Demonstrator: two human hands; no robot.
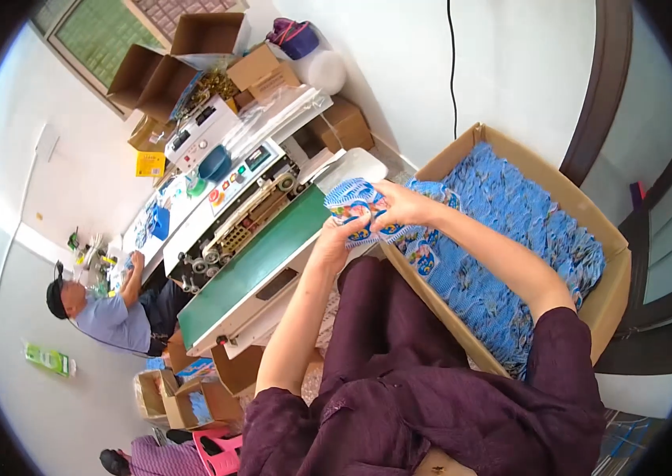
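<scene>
Both my hands are raised in front of me, over the near corner of a large cardboard box. Between them are small blue-and-white striped printed packets (352,193). My left hand (337,239) is closed on their lower left edge, its thumb toward the right. From the right side my right hand (403,205) grips them with thumb and fingers. The cardboard box (615,230) on my right is filled with rows of similar blue packets (502,230). A few loose printed packets (421,258) lie on top, just under my right hand. How many I hold cannot be made out.
A machine with a green conveyor belt (252,258) runs left of my hands, with a control panel (232,176) behind it. A person (117,313) works at a table farther left; another (157,456) sits at lower left. Open cartons (209,397) stand beyond the belt.
</scene>
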